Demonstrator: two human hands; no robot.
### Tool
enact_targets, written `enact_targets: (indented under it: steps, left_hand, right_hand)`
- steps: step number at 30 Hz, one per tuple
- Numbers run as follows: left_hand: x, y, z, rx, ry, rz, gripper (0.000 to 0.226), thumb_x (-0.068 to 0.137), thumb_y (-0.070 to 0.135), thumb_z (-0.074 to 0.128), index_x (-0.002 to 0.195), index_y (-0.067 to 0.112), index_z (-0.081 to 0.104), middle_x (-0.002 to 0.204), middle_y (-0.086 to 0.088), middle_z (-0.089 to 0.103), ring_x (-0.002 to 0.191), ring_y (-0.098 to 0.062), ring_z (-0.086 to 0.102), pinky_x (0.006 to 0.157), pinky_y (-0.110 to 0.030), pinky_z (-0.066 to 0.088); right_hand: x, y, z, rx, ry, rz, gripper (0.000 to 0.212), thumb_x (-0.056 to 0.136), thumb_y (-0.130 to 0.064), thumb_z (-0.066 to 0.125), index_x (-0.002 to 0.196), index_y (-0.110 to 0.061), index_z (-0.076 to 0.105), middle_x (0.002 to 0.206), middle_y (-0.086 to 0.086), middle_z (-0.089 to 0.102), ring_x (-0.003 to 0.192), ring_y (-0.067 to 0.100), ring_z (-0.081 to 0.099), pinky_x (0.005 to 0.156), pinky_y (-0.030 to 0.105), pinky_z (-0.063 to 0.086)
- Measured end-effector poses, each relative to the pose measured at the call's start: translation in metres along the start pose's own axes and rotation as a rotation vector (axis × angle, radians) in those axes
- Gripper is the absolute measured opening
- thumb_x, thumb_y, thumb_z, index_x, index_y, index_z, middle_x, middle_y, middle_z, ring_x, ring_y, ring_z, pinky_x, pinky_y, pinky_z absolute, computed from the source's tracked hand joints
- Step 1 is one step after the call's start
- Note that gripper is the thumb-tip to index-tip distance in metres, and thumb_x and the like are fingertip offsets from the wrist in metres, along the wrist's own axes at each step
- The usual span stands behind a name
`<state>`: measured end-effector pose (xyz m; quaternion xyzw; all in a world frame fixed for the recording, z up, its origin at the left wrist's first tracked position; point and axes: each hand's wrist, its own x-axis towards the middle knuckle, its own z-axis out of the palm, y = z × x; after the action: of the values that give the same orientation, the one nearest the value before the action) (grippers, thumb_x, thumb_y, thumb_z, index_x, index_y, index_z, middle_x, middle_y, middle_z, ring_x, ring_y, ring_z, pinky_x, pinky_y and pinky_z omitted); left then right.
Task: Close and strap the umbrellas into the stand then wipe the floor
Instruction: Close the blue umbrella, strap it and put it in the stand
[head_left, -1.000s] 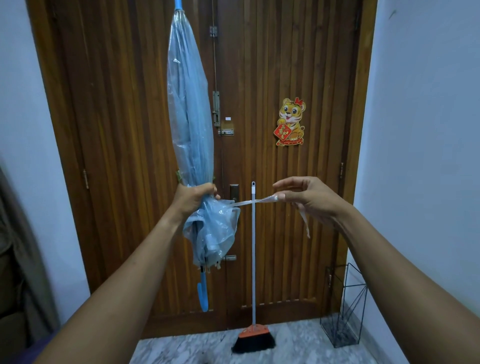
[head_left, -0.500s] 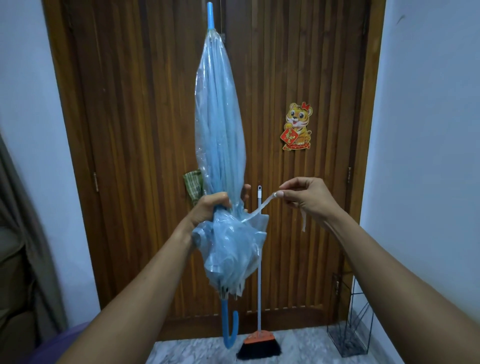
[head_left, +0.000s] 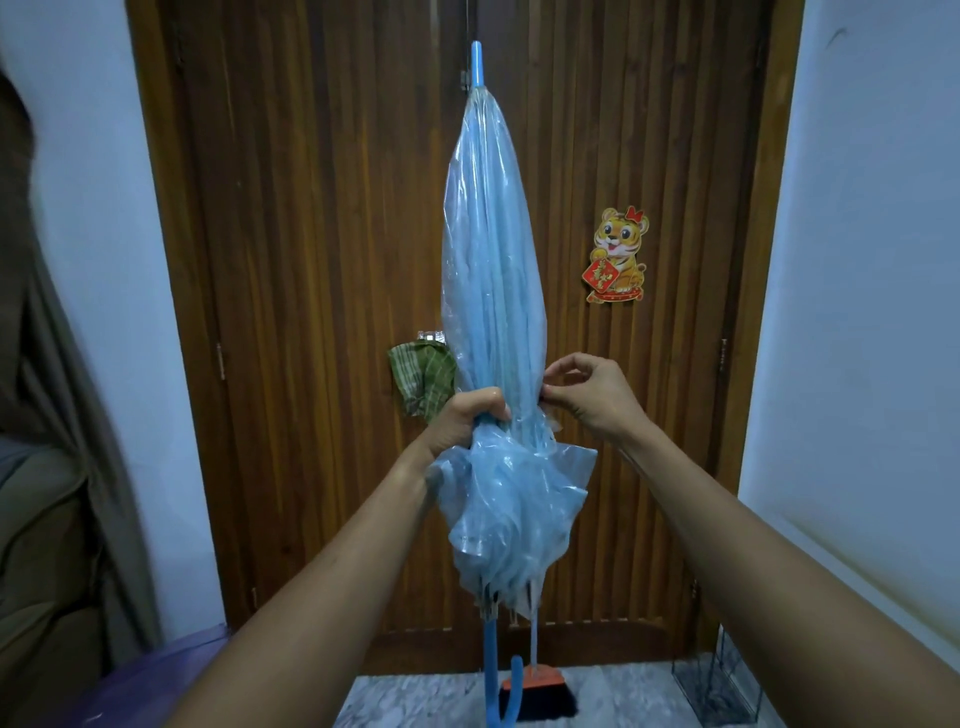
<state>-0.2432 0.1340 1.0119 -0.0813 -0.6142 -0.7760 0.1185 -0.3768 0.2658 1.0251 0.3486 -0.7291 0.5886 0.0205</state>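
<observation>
Your left hand (head_left: 467, 422) clenches the umbrella (head_left: 491, 291) at its gathered waist, upright before the door (head_left: 311, 260), handle down. Your right hand (head_left: 592, 395) pinches the canopy's right side. Film looks light, slippery, crinkly; grip the waist, not the loose skirt.

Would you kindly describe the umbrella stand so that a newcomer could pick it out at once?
Find the wooden door, then look down to its right foot, where it meets the white wall. There, on the marble floor, stands the umbrella stand: a see-through black wire frame, unlike the orange-headed broom to its left.
</observation>
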Motion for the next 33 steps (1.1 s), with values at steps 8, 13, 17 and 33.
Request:
enact_targets:
  steps: [8,13,17,33]
  left_hand:
    - [0.012,-0.009,-0.005,0.185,0.312,0.067,0.028,0.057,0.016,0.067,0.081,0.004,0.061,0.082,-0.012,0.057,0.076,-0.024,0.053,0.068,-0.035,0.046]
    - [0.023,-0.011,0.002,0.169,0.403,0.167,0.033,0.059,0.019,0.069,0.089,0.005,0.064,0.086,-0.012,0.062,0.080,-0.028,0.059,0.071,-0.040,0.052]
    - [0.032,-0.006,0.009,0.198,0.402,0.248,0.039,0.076,0.020,0.081,0.109,0.003,0.070,0.103,-0.018,0.072,0.094,-0.032,0.071,0.086,-0.046,0.060]
    - [0.023,0.022,0.008,-0.174,0.329,0.319,0.053,0.106,0.037,0.044,0.135,-0.006,0.056,0.130,-0.023,0.064,0.113,-0.028,0.067,0.096,-0.036,0.057]
  right_hand:
    - [-0.033,-0.004,-0.006,0.093,-0.221,0.162,0.033,0.090,-0.051,0.068,0.102,-0.021,0.076,0.097,-0.002,0.078,0.087,0.014,0.073,0.084,0.039,0.058]
    - [-0.050,-0.004,0.000,0.278,-0.416,0.181,0.047,0.087,-0.049,0.072,0.121,-0.017,0.070,0.113,0.004,0.076,0.102,0.021,0.075,0.088,0.039,0.059]
    - [-0.051,-0.002,0.007,0.454,-0.490,0.177,0.054,0.080,-0.020,0.083,0.129,-0.012,0.062,0.120,0.012,0.072,0.107,0.029,0.072,0.094,0.044,0.057]
    - [-0.050,0.002,0.023,0.329,-0.181,-0.088,0.044,0.085,-0.012,0.077,0.124,-0.010,0.055,0.107,0.012,0.073,0.089,0.024,0.076,0.075,0.037,0.063]
